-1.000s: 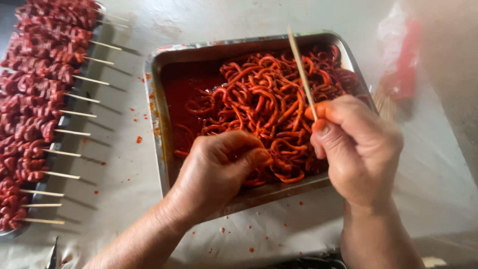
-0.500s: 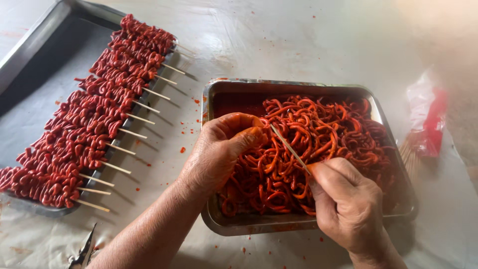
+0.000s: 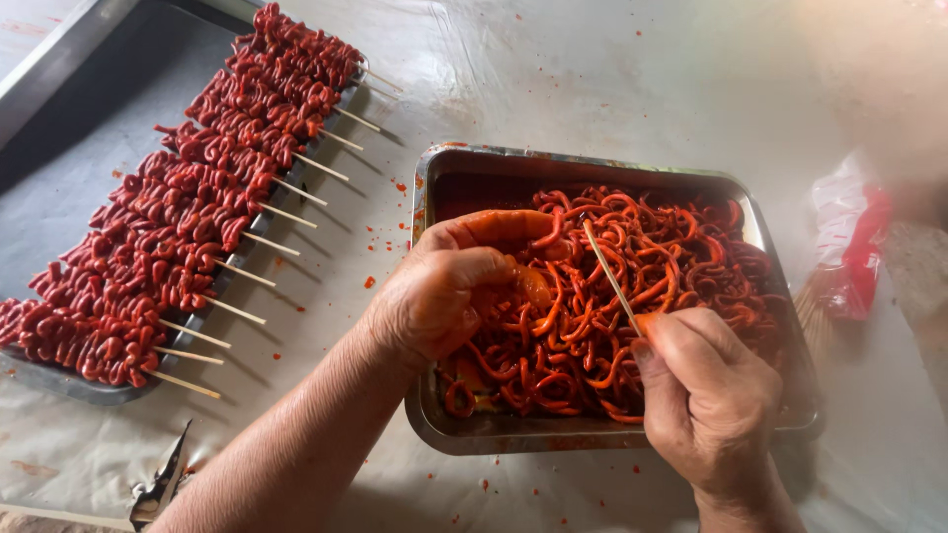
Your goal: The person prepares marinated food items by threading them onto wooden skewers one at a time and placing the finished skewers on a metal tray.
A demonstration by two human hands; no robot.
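Threading step in hand. Left hand pinches a red strip over the metal tray; right hand, at five o'clock, grips a skewer. Next: pierce accurately.

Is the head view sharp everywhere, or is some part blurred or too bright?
In the head view the left hand, the right hand and the metal tray of red strips are sharp; the upper right corner is hazy and washed out, so the red and clear bag looks soft; soft glare lies on the plastic table cover.
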